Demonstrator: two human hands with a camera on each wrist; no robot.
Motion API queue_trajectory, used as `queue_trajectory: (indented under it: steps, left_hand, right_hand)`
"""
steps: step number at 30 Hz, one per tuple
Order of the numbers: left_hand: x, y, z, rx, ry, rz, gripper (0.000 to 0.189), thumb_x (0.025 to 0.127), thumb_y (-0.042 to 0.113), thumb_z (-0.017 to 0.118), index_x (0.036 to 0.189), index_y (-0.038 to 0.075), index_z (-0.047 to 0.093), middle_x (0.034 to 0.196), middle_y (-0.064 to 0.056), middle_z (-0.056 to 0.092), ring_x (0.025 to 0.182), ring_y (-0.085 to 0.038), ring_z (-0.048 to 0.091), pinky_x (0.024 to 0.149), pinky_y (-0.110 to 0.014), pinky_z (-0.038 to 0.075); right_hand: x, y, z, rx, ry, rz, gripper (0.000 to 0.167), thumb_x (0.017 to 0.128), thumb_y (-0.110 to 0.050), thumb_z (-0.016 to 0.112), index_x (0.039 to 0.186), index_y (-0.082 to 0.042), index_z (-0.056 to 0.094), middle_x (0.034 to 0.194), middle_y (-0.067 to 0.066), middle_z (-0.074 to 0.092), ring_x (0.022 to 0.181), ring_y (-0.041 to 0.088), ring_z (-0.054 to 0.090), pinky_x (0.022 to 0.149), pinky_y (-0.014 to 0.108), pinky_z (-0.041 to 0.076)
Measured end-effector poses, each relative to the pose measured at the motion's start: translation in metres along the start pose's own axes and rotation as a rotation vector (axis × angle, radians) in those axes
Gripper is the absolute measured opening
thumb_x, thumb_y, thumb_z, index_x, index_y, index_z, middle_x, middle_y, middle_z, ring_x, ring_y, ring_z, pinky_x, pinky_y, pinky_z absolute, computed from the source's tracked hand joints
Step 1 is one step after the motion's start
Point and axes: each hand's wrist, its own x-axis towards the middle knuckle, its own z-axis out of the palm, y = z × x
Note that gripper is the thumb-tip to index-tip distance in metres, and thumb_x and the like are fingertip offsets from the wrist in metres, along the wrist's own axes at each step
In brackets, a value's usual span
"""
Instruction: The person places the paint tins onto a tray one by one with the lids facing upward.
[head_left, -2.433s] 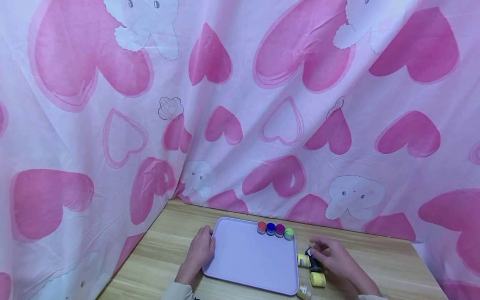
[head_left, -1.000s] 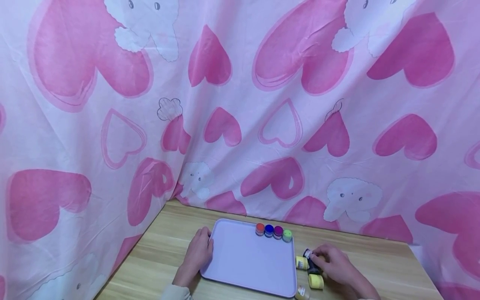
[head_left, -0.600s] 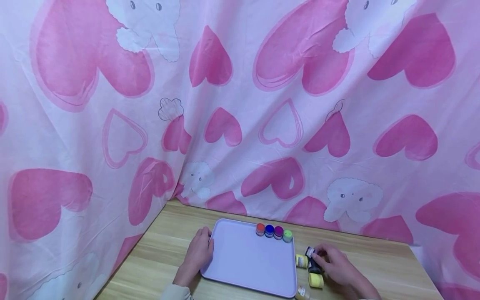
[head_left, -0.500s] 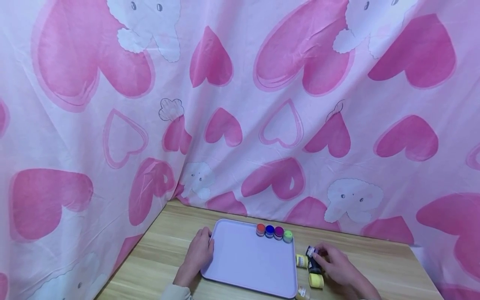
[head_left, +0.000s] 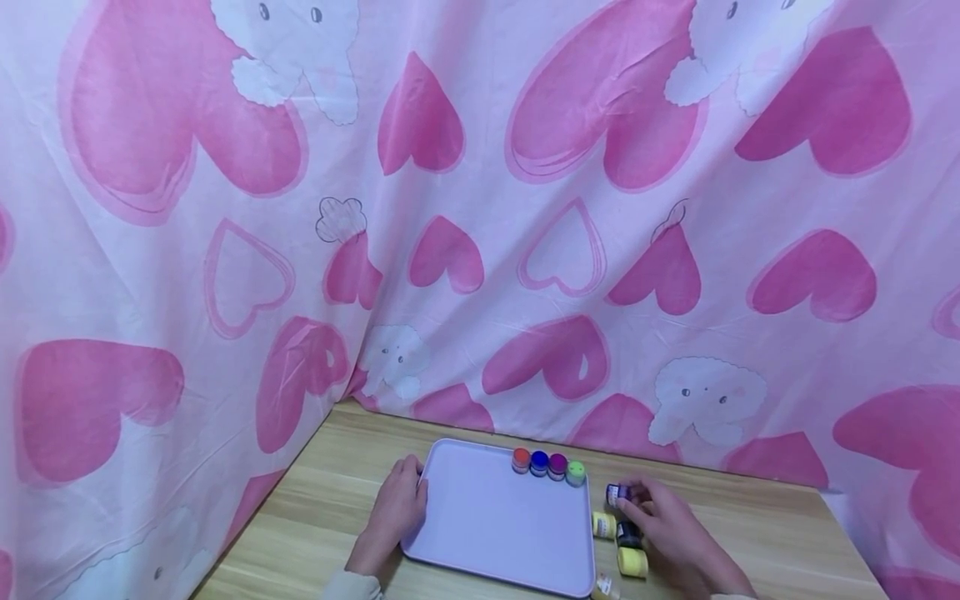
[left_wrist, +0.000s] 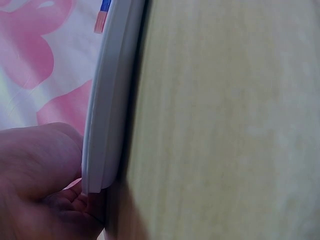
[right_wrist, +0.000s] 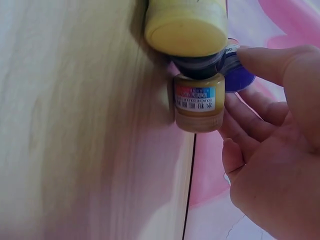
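We see the right hand (head_left: pixel 666 518) pinching a purple jar (head_left: pixel 615 496)!
We have that jar just right of the lilac tray (head_left: pixel 502 525), beyond the black jar (head_left: pixel 628 534); over on the tray's left edge, we see the left hand (head_left: pixel 401 498) gripping the rim.

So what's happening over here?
A person's left hand grips the left edge of a pale tray, and the right hand pinches a small bluish-purple jar to the right of it. Four jars stand in a row toward the tray's far right corner. Four other jars are on the table beside its right edge.
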Motion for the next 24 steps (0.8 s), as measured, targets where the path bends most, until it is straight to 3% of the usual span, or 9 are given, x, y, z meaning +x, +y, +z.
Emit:
queue_trajectory:
  steps: [10, 14, 19, 24]
  left_hand:
    - [0.0, 0.0, 0.001, 0.002, 0.009, 0.018, 0.016, 0.097, 0.003, 0.073, 0.104, 0.005, 0.058, 0.095, -0.008, 0.059, 0.083, -0.023, 0.061, 0.078, -0.045, 0.056]
    - [0.0, 0.0, 0.0, 0.006, 0.011, 0.022, 0.017, 0.096, 0.003, 0.073, 0.104, 0.005, 0.058, 0.095, -0.008, 0.059, 0.082, -0.022, 0.06, 0.077, -0.044, 0.055]
    - [0.0, 0.0, -0.001, 0.011, 0.007, 0.021, 0.016, 0.097, 0.003, 0.073, 0.104, 0.005, 0.058, 0.094, -0.007, 0.058, 0.082, -0.021, 0.059, 0.077, -0.043, 0.055]
    - [0.0, -0.001, 0.0, 0.012, 0.009, 0.022, 0.017, 0.097, 0.003, 0.073, 0.104, 0.005, 0.058, 0.094, -0.007, 0.058, 0.082, -0.021, 0.059, 0.076, -0.043, 0.055]
  right_hand:
    - [0.002, -0.011, 0.004, 0.039, 0.005, -0.01, 0.047, 0.102, -0.028, 0.077, 0.143, -0.01, 0.064, 0.126, 0.007, 0.071, 0.116, 0.022, 0.069, 0.097, 0.047, 0.063]
    - [0.004, -0.017, 0.008, 0.038, 0.01, -0.056, 0.046, 0.101, -0.024, 0.078, 0.143, -0.011, 0.066, 0.119, 0.003, 0.072, 0.113, 0.018, 0.068, 0.092, 0.037, 0.064]
    - [0.007, -0.024, 0.015, 0.001, 0.034, -0.131, 0.046, 0.099, -0.023, 0.08, 0.141, -0.011, 0.068, 0.113, -0.002, 0.073, 0.106, 0.013, 0.065, 0.084, 0.024, 0.056]
    - [0.009, -0.032, 0.024, 0.01, 0.057, -0.16, 0.045, 0.096, -0.018, 0.083, 0.138, -0.008, 0.069, 0.11, -0.002, 0.073, 0.102, 0.014, 0.066, 0.082, 0.022, 0.056]
